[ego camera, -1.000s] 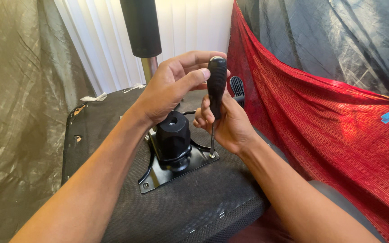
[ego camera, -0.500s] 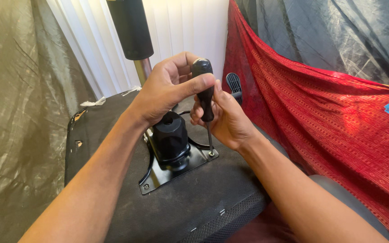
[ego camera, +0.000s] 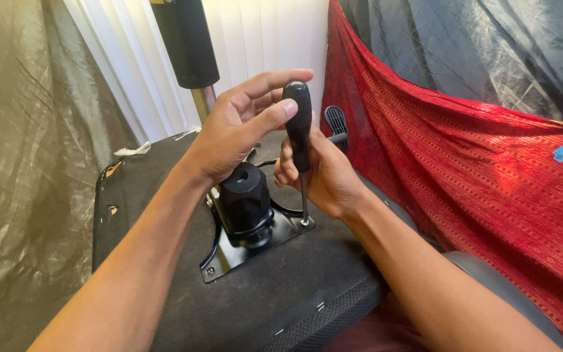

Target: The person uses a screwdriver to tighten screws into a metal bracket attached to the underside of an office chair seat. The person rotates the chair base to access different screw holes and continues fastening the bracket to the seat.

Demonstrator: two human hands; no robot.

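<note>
Head view, items listed. Left hand (ego camera: 239, 130): raised, fingers half-curled and loose, thumb pressed against the top of the screwdriver (ego camera: 299, 124). Right hand (ego camera: 320, 173): fingers wrapped around the lower handle, holding the tool upright. Screwdriver: smooth black handle, thin steel shaft, tip set at a corner of the metal plate (ego camera: 229, 261). Plate: flat, dark, glossy, lying on the underside of a seat (ego camera: 164, 287) covered in black fabric. Knob (ego camera: 245, 199): black, faceted plastic, standing at the plate's centre. Red patterned cloth (ego camera: 464, 163) hangs to the right.
</note>
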